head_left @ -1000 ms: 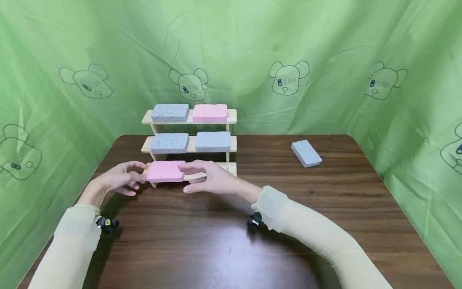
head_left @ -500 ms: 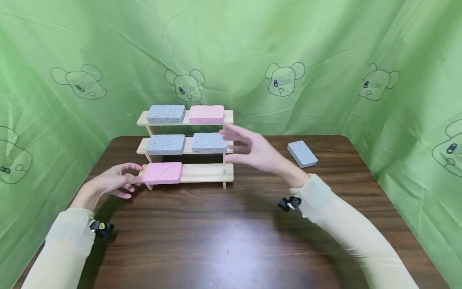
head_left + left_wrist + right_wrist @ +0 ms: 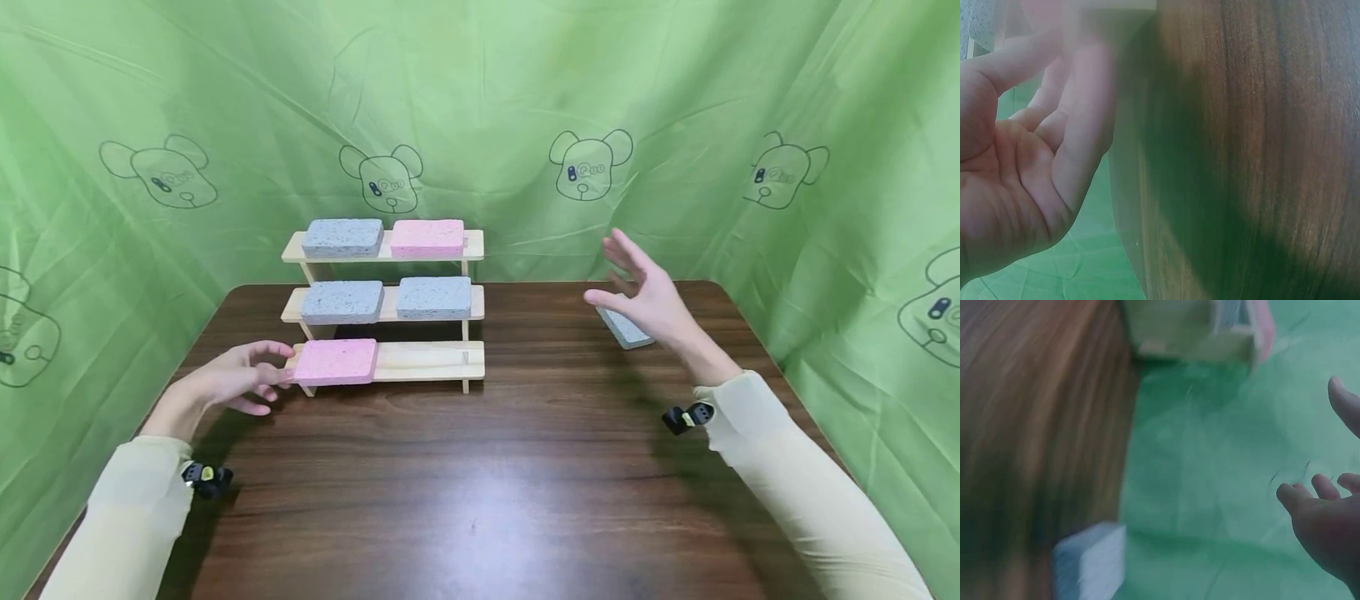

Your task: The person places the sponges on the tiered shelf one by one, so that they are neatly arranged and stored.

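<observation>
Four grey sponges (image 3: 627, 328), two pink sponges (image 3: 335, 362), one rack (image 3: 427, 363)

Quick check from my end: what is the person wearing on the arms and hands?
Both arms are in pale yellow long sleeves, reaching the wrists. A small black device sits at the right wrist; a similar black one with a yellow spot at the left. The left hand and right hand are bare, without gloves.
</observation>
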Motion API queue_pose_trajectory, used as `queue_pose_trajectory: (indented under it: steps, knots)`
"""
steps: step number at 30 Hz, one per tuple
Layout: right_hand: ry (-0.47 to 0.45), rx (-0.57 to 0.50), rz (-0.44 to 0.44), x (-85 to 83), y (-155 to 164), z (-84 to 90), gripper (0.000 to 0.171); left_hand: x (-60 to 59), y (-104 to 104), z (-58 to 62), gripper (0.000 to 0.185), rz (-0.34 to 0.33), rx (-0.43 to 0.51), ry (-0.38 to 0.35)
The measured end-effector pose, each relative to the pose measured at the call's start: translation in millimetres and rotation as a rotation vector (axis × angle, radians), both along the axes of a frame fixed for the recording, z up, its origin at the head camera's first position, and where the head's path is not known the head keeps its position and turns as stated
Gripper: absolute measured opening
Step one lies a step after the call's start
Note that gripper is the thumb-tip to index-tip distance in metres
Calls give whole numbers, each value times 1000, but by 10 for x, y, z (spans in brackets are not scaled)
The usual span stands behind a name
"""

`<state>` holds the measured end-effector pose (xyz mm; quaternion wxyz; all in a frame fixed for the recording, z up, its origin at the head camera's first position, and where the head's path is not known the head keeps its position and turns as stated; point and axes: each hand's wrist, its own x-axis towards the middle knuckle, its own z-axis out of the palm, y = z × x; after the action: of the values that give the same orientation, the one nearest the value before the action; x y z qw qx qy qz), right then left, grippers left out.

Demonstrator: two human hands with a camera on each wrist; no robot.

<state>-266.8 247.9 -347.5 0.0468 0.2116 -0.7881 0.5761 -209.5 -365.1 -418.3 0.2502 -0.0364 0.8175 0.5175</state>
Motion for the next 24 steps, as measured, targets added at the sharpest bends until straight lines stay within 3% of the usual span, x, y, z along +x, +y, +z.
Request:
queue_pose_trajectory:
  steps: [9,15,24]
  knots:
    - [-101,141,-196,-122,542,-401,105,3,12,18,60,2,4,-9]
    - [-142,295,-246,-87,741,-561,112,20,39,30,58,10,-1,-6]
    - [-242,344,-244,-136,878,-865,117,20,11,30,59,24,0,-10]
